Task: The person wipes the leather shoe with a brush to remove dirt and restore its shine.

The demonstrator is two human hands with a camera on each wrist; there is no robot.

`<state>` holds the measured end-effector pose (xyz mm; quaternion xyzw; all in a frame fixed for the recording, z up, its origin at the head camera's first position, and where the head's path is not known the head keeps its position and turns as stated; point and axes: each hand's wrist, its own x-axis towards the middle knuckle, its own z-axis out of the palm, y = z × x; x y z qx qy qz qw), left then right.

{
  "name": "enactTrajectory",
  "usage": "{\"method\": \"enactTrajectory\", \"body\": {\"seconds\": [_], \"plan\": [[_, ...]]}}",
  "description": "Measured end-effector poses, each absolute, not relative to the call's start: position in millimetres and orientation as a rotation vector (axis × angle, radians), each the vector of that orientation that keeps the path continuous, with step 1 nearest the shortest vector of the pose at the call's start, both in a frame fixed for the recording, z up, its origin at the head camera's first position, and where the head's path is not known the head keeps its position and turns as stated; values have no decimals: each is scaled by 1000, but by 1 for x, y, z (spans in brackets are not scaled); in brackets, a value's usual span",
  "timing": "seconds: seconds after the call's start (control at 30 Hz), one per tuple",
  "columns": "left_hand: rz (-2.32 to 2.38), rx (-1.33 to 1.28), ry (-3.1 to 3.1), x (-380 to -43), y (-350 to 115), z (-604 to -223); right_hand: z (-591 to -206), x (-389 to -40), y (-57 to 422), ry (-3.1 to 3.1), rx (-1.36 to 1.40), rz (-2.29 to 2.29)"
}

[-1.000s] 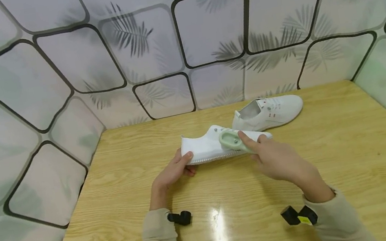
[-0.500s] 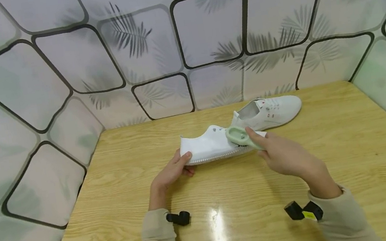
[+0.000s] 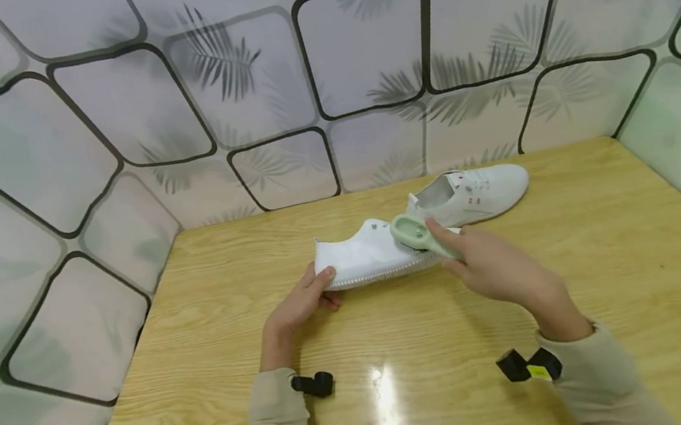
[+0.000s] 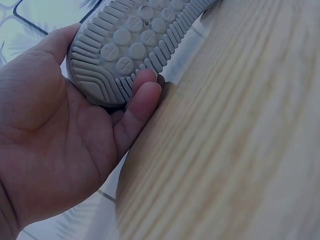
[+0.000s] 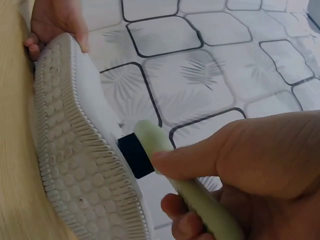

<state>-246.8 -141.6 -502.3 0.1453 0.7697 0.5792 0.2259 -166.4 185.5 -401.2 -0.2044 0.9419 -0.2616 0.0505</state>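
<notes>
A white shoe (image 3: 353, 257) is held just over the table, its side turned up and its studded sole (image 4: 135, 42) facing the person. My left hand (image 3: 296, 313) grips it by the heel, thumb on the side and fingers underneath. In my right hand (image 3: 495, 267) is a pale green brush (image 3: 412, 233), held by its handle with the thumb along the back. Its dark bristles (image 5: 136, 156) meet the shoe's side near the lacing, as the right wrist view shows. The shoe's toe is partly hidden behind the brush and right hand.
A second white shoe (image 3: 475, 195) with small red marks lies behind the first, toe to the right. Both are at a wooden table (image 3: 213, 419), backed by a patterned wall covering (image 3: 273, 106) that also runs along the sides.
The brush slid right along the shoe toward the toe, then came slightly back left and up. My left hand keeps its hold on the heel, and the second shoe stays put.
</notes>
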Motion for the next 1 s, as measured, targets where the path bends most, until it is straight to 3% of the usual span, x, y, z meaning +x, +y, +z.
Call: {"method": "enactTrajectory", "body": {"seconds": [1.0], "plan": [[1570, 393, 2128, -249, -143, -502, -392, -167, 206, 2805, -503, -917]]}}
